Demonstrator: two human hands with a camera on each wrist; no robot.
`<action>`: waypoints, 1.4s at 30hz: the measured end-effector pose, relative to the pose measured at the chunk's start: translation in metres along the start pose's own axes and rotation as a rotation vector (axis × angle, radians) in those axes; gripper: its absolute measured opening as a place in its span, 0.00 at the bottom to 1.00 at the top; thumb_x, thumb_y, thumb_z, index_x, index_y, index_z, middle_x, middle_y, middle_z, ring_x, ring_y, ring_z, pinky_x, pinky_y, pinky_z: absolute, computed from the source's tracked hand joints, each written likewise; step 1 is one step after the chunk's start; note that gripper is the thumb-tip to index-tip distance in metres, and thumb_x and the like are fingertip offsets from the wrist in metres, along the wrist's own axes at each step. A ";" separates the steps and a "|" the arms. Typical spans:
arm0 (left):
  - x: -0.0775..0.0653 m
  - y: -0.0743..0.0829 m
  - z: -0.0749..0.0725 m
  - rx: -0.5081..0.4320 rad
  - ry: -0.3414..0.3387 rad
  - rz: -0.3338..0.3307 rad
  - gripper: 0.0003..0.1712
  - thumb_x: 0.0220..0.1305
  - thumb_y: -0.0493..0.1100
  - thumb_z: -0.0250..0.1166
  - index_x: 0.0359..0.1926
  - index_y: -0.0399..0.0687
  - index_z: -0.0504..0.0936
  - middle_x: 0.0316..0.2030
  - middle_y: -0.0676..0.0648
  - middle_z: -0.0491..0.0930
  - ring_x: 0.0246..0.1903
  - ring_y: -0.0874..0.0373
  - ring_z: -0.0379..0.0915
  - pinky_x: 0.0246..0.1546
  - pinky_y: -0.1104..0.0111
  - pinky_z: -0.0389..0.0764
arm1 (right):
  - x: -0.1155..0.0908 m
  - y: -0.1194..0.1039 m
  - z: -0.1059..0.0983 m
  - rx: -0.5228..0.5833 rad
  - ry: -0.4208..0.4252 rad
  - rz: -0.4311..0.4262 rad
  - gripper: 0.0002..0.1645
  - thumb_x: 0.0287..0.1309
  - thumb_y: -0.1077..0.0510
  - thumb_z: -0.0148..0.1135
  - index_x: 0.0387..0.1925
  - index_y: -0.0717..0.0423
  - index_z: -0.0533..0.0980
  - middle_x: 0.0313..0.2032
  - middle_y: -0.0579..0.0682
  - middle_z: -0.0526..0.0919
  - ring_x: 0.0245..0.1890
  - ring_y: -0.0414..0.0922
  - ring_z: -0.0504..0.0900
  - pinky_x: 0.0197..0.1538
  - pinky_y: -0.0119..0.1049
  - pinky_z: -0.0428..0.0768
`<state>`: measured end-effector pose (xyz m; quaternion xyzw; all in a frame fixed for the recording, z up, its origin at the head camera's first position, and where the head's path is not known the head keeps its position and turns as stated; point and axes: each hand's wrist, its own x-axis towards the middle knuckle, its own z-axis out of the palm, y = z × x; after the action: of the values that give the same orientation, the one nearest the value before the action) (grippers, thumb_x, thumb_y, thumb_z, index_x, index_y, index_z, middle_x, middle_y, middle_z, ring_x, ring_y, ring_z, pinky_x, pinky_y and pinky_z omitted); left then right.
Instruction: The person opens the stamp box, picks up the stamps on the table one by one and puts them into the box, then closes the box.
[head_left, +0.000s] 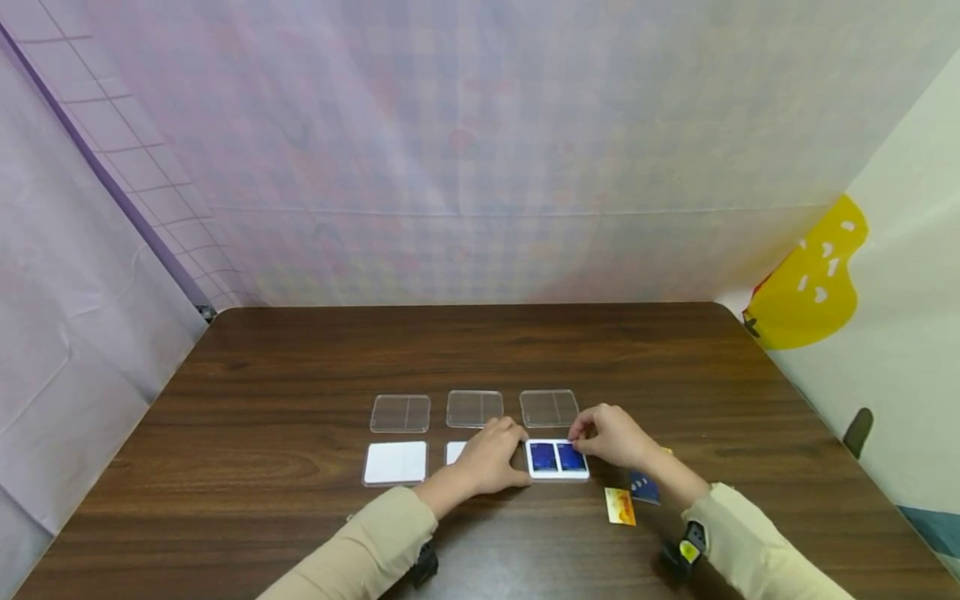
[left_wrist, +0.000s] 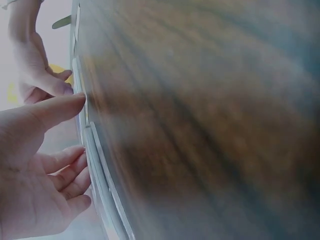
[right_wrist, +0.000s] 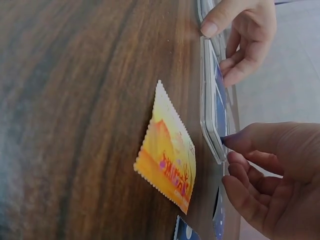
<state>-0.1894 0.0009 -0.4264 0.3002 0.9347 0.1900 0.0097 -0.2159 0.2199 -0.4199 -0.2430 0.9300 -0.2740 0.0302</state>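
Note:
A clear plastic case with a white insert (head_left: 558, 477) lies on the table and bears a left blue stamp (head_left: 542, 457) and a right blue stamp (head_left: 570, 458). My left hand (head_left: 491, 457) holds the case at its left end, thumb at the near corner and forefinger at the far one. At the opposite end, my right hand (head_left: 617, 435) pinches the upper edge of the right stamp between thumb and forefinger. In the right wrist view, its thumb (right_wrist: 250, 137) meets a dark blue edge on the case. Its other fingers curl loosely beyond the case.
An orange-yellow stamp (head_left: 620, 507) and a dark blue stamp (head_left: 645, 488) lie by my right forearm. Three clear lids (head_left: 401, 414) stand in a row behind the cases. A case with a white insert (head_left: 396, 463) is at left; another (head_left: 453, 452) is partly behind my left hand.

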 end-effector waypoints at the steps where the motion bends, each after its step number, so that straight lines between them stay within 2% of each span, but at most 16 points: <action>1: 0.000 -0.001 0.000 -0.005 -0.003 0.003 0.32 0.42 0.52 0.72 0.47 0.40 0.77 0.40 0.49 0.74 0.41 0.57 0.68 0.45 0.71 0.72 | 0.000 0.000 0.000 -0.004 0.006 -0.002 0.04 0.41 0.65 0.67 0.20 0.56 0.79 0.18 0.40 0.76 0.19 0.33 0.69 0.24 0.27 0.69; 6: 0.000 -0.009 -0.005 -0.061 -0.017 0.023 0.33 0.43 0.54 0.71 0.48 0.41 0.77 0.43 0.48 0.75 0.43 0.56 0.68 0.46 0.70 0.72 | -0.001 0.000 -0.001 0.001 0.025 -0.033 0.01 0.44 0.65 0.63 0.22 0.58 0.79 0.20 0.41 0.78 0.21 0.33 0.71 0.26 0.27 0.71; 10: -0.005 -0.018 -0.013 -0.118 -0.021 0.021 0.33 0.45 0.55 0.69 0.51 0.42 0.75 0.46 0.48 0.74 0.47 0.55 0.67 0.50 0.67 0.70 | -0.003 0.002 -0.006 0.044 0.037 -0.050 0.02 0.48 0.66 0.60 0.25 0.60 0.79 0.22 0.42 0.79 0.23 0.33 0.72 0.28 0.28 0.73; 13: -0.012 -0.027 -0.020 -0.156 -0.011 0.026 0.32 0.47 0.53 0.69 0.52 0.43 0.75 0.47 0.48 0.74 0.50 0.54 0.67 0.52 0.63 0.70 | -0.005 0.005 -0.010 0.072 0.043 -0.052 0.03 0.49 0.66 0.60 0.28 0.60 0.79 0.23 0.43 0.79 0.23 0.34 0.72 0.28 0.28 0.73; 20: -0.036 -0.052 -0.030 -0.202 0.033 0.029 0.30 0.47 0.50 0.70 0.50 0.40 0.76 0.44 0.46 0.76 0.47 0.51 0.70 0.50 0.59 0.71 | -0.015 0.017 -0.021 0.097 0.046 -0.023 0.05 0.51 0.66 0.60 0.32 0.60 0.79 0.28 0.46 0.80 0.27 0.35 0.73 0.30 0.29 0.73; 26: -0.057 -0.067 -0.032 -0.151 0.048 -0.045 0.33 0.44 0.54 0.71 0.49 0.39 0.76 0.45 0.45 0.76 0.48 0.49 0.69 0.51 0.57 0.71 | -0.021 0.029 -0.031 0.103 0.075 0.070 0.11 0.49 0.66 0.62 0.37 0.66 0.77 0.29 0.51 0.80 0.28 0.41 0.76 0.29 0.30 0.75; 29: -0.064 -0.069 -0.032 -0.121 0.052 -0.068 0.35 0.42 0.54 0.71 0.49 0.38 0.76 0.45 0.44 0.76 0.48 0.48 0.69 0.51 0.57 0.71 | -0.023 0.036 -0.033 0.064 0.078 0.110 0.15 0.46 0.65 0.64 0.39 0.69 0.77 0.31 0.54 0.81 0.28 0.42 0.77 0.29 0.31 0.75; 36: -0.066 -0.070 -0.029 -0.079 0.076 -0.090 0.34 0.41 0.53 0.72 0.48 0.37 0.76 0.44 0.44 0.75 0.45 0.50 0.69 0.48 0.58 0.72 | -0.020 0.043 -0.025 -0.021 0.072 0.102 0.23 0.42 0.58 0.70 0.39 0.69 0.78 0.32 0.55 0.81 0.28 0.41 0.74 0.29 0.32 0.73; 42: -0.066 -0.070 -0.029 -0.080 0.070 -0.084 0.34 0.41 0.53 0.72 0.47 0.37 0.77 0.43 0.44 0.75 0.45 0.50 0.69 0.47 0.58 0.72 | -0.019 0.040 -0.020 -0.066 0.118 0.099 0.21 0.37 0.57 0.73 0.34 0.67 0.81 0.27 0.50 0.78 0.26 0.41 0.70 0.27 0.30 0.68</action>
<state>-0.1785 -0.0987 -0.4312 0.2532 0.9379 0.2369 -0.0030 -0.2205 0.2678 -0.4250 -0.1809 0.9497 -0.2550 -0.0191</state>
